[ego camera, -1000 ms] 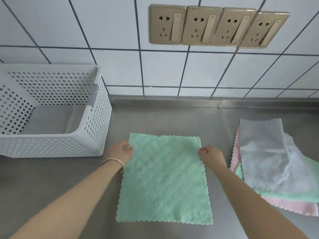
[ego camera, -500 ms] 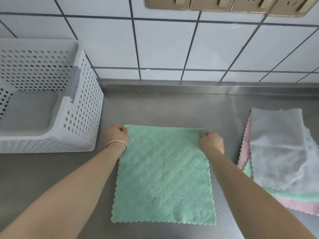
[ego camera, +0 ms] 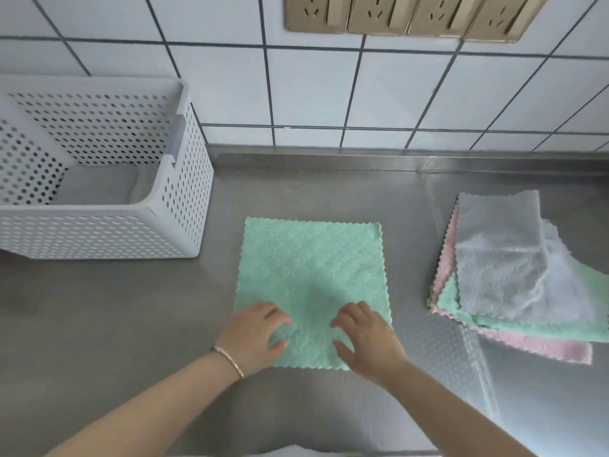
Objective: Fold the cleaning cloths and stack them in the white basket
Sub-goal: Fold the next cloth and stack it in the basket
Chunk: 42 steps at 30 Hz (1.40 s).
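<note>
Green cloth [ego camera: 309, 275] lies flat on the counter [ego camera: 115, 308], dead ahead of me, nearly square, its sides running straight away from me toward the tiled wall [ego camera: 313, 94]. My two hands sit on its near edge, side by side with a small gap between them. Left hand [ego camera: 253, 338] covers the near-left corner, right hand [ego camera: 365, 341] rests just inside the near-right corner. Both are loose, fingers spread and lightly bent, tips touching the fabric, nothing pinched that I can see. Both forearms come in low from the near side, angled inward, wrists just off the cloth's near hem.

So the cloth stretches away from my fingers, far edge well beyond them. I reckon the fold wants the near edge taken up and carried over to the far one, and both hands are equally close to it.

Basket [ego camera: 184, 179] stands to the left against the wall, nearer my left hand, and I can't make out any cloth folded inside it. The pile [ego camera: 504, 268] of grey, green and pink cloths waits on the right, well apart from the one under my hands.
</note>
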Available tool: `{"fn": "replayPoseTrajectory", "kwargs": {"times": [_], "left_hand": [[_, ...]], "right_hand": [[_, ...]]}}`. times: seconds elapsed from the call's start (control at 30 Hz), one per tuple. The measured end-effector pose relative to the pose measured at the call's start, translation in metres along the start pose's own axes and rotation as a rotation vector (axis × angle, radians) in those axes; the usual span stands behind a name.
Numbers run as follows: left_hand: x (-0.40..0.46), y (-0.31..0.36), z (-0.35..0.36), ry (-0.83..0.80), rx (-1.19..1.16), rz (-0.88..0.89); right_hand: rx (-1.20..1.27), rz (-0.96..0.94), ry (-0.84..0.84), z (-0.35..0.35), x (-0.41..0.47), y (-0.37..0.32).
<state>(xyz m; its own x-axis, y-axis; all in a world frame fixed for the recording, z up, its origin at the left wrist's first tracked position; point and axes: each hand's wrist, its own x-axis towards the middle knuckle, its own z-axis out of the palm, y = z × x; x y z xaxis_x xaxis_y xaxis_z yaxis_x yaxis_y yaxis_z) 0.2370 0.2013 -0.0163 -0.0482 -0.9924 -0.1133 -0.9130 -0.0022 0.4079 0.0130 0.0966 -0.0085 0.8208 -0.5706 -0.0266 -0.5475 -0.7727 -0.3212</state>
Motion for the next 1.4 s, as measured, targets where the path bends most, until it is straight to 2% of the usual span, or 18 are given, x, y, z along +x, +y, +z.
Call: {"fn": "replayPoseTrajectory", "kwargs": {"times": [0.2, 0.33, 0.4, 0.5, 0.63, 0.87, 0.93, 1.0, 1.2, 1.4], "left_hand": [[-0.038, 0.005, 0.024, 0.027, 0.135, 0.075], [-0.047, -0.008, 0.020, 0.126, 0.156, 0.008], [-0.050, -0.019, 0.014, 0.189, 0.103, -0.055], [-0.050, -0.022, 0.003, 0.190, -0.099, -0.166], [-0.054, -0.017, -0.020, 0.068, -0.202, -0.336], [-0.062, -0.026, -0.042, -0.413, -0.146, -0.361], [-0.060, -0.025, -0.045, -0.481, -0.148, -0.358], [-0.054, -0.027, -0.046, -0.417, -0.210, -0.398], [-0.019, -0.026, -0.047, -0.156, -0.372, -0.606], [0.017, -0.034, -0.029, -0.039, -0.368, -0.791]], "right_hand": [[-0.073, 0.017, 0.008, 0.027, -0.033, -0.018], [-0.124, 0.020, 0.053, 0.020, -0.042, -0.007], [-0.055, 0.110, 0.088, 0.013, -0.045, 0.003], [0.060, 0.270, 0.047, 0.006, -0.049, 0.017], [0.221, 0.450, -0.032, -0.015, -0.052, 0.024], [0.218, 0.475, -0.501, -0.046, -0.056, 0.022], [0.238, 0.507, -0.569, -0.048, -0.054, 0.024], [0.338, 0.590, -0.532, -0.052, -0.047, 0.030], [0.600, 0.788, -0.193, -0.057, -0.013, 0.039], [0.649, 0.912, -0.043, -0.036, 0.011, 0.047]]}}
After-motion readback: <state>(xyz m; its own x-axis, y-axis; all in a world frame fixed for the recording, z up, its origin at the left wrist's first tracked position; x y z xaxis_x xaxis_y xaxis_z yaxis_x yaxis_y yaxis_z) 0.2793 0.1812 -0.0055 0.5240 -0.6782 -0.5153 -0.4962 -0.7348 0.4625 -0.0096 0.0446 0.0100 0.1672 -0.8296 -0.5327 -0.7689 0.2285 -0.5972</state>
